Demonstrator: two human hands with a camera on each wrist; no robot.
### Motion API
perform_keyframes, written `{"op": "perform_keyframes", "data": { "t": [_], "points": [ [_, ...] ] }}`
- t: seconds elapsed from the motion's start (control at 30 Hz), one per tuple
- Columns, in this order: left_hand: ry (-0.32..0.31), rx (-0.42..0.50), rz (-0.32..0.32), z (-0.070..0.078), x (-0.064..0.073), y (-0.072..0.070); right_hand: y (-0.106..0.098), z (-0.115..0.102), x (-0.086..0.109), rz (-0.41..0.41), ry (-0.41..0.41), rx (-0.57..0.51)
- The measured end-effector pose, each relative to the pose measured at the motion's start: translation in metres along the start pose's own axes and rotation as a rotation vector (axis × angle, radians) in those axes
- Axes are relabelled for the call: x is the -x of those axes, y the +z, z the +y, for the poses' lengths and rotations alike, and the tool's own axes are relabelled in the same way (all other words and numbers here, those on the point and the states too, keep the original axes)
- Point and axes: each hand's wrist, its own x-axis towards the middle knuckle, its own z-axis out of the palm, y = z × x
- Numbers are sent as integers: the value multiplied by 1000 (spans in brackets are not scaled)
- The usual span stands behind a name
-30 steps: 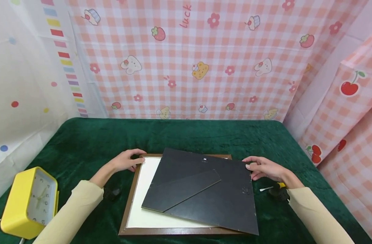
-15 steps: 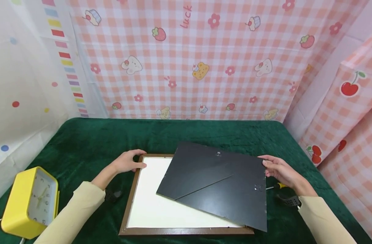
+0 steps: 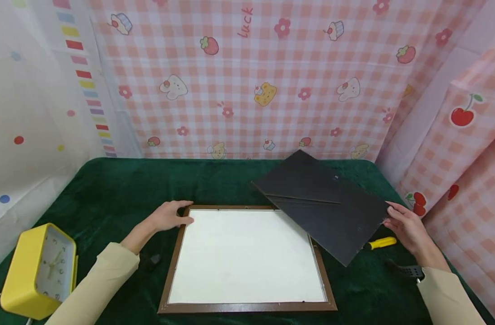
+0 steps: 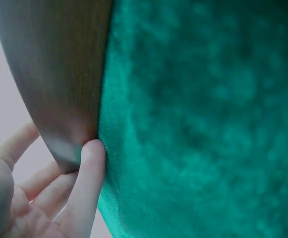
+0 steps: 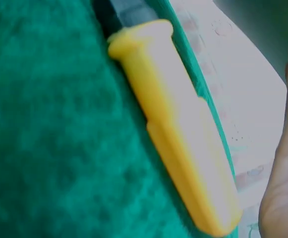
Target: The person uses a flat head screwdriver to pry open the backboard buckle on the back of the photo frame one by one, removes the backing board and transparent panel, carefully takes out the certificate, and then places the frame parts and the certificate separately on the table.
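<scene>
A brown wooden picture frame (image 3: 247,308) lies on the green cloth with a white sheet (image 3: 247,257) inside it. My left hand (image 3: 166,215) holds the frame's far left corner, thumb on one side and fingers on the other. In the left wrist view, the frame's wood (image 4: 59,64) comes down into that hand (image 4: 44,198). My right hand (image 3: 409,232) pinches the right corner of the black backing board (image 3: 312,203), raised and tilted over the frame's far right corner. A folded stand flap shows on the board. In the right wrist view, only part of the right hand (image 5: 285,163) appears.
A screwdriver with a yellow handle (image 3: 383,243) lies under the right hand; its shaft is mostly hidden by the board. On the left stands a yellow clock (image 3: 25,271). Pink checked curtain (image 3: 247,113) hangs behind the green table (image 3: 150,180).
The black backing board has come off the frame, swinging right and away with my right hand, uncovering the white sheet. My left hand stays at the corner.
</scene>
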Motion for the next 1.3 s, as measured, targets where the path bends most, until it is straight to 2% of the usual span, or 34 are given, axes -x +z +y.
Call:
{"op": "perform_keyframes", "data": {
  "t": [0.13,0.33,0.57,0.73,0.87,0.97,1.07,1.17,1.3],
  "points": [
    [-10,14,-2,0,0,0,-5,-1,6,125,-51,-74],
    [-15,24,-4,2,2,-1,-11,-3,13,355,-78,-107],
    [-9,12,-3,2,2,-2,-15,-3,22,497,-70,-99],
    [1,5,-3,1,2,-2,-16,-1,27,526,-63,-102],
    [-1,3,6,0,2,-1,-18,0,29,487,-46,-122],
    [-1,-6,14,-1,2,-1,-19,-1,29,449,8,-148],
    [-3,-12,19,-1,2,-1,-21,-3,29,426,100,-143],
    [-3,-17,22,0,3,-1,-22,-6,29,443,202,-61],
    [-6,-18,24,2,4,-1,-24,-8,27,487,292,194]
  ]
}}
